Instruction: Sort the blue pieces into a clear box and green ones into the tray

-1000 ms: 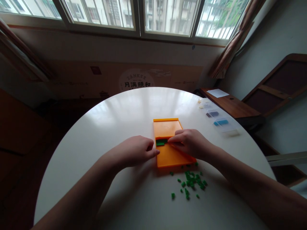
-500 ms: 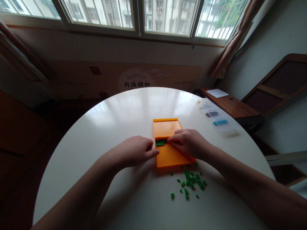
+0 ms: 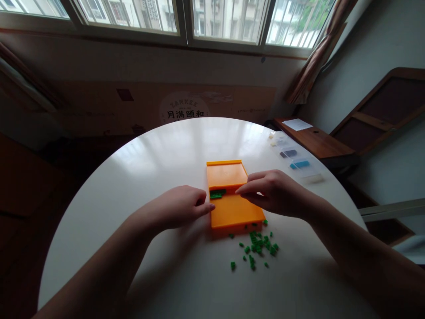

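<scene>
An orange plastic tray [image 3: 237, 212] lies on the white round table, with a raised ridge across its middle. Small green bricks [image 3: 217, 193] sit side by side in a block against that ridge, at the tray's left. My left hand [image 3: 186, 204] is at the tray's left edge, fingers curled, with the thumb tip on the rim. Over the tray's right side hovers my right hand [image 3: 270, 190]. Its fingers point left, a little apart, and no brick shows in them. Several loose green bricks [image 3: 257, 243] lie scattered in front of the tray.
Clear plastic bags [image 3: 300, 165] with blue, dark and pale pieces lie at the table's right edge. Beyond it stands a brown wooden surface [image 3: 318, 141] with a paper [image 3: 297, 124] on it. A folded wooden frame leans at the right wall.
My right hand has drawn back to the right from the green bricks in the tray. My left hand stays at the tray's edge. The whole view has shifted slightly.
</scene>
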Available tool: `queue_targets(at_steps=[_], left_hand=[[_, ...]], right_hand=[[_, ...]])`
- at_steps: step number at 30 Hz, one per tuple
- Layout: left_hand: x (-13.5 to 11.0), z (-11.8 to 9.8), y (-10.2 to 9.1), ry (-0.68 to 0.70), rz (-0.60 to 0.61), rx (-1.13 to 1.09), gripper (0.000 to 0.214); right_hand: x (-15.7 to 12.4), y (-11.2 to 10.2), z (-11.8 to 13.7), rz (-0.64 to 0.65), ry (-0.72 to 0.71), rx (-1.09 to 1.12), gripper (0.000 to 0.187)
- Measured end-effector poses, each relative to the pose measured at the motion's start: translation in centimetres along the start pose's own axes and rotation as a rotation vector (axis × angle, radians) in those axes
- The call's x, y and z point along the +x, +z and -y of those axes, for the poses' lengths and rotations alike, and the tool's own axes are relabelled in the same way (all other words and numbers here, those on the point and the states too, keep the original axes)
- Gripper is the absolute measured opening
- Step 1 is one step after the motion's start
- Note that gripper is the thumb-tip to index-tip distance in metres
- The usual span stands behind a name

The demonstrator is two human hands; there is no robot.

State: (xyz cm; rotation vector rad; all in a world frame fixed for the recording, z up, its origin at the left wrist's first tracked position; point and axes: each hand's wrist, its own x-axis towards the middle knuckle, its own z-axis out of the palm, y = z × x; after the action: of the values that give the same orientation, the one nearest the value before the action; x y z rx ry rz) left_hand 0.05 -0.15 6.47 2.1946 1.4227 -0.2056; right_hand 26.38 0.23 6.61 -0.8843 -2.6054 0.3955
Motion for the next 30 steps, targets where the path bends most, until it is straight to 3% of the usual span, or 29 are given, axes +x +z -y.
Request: queue_targets(at_steps=[3, 7, 10, 30], left_hand=[[0.1, 0.0, 0.0, -0.001, 0.005, 0.015, 0.05], [0.1, 0.0, 0.1, -0.001, 0.001, 0.024, 0.048], [0.1, -0.1, 0.0, -0.006, -0.002, 0.028, 0.048], [0.0, -0.7, -0.2, -0.032, 0.005, 0.039, 0.044]], right_hand=[[-0.7, -1.4, 1.0, 0.153, -0.065, 0.025, 0.019], [-1.4, -2.5, 2.5, 0.396, -0.042, 0.008, 0.02], [-1.6, -2.6, 3.2, 0.487, -0.003, 0.0, 0.023], [-1.7, -0.8, 3.1, 0.523, -0.007, -0.107, 0.017]])
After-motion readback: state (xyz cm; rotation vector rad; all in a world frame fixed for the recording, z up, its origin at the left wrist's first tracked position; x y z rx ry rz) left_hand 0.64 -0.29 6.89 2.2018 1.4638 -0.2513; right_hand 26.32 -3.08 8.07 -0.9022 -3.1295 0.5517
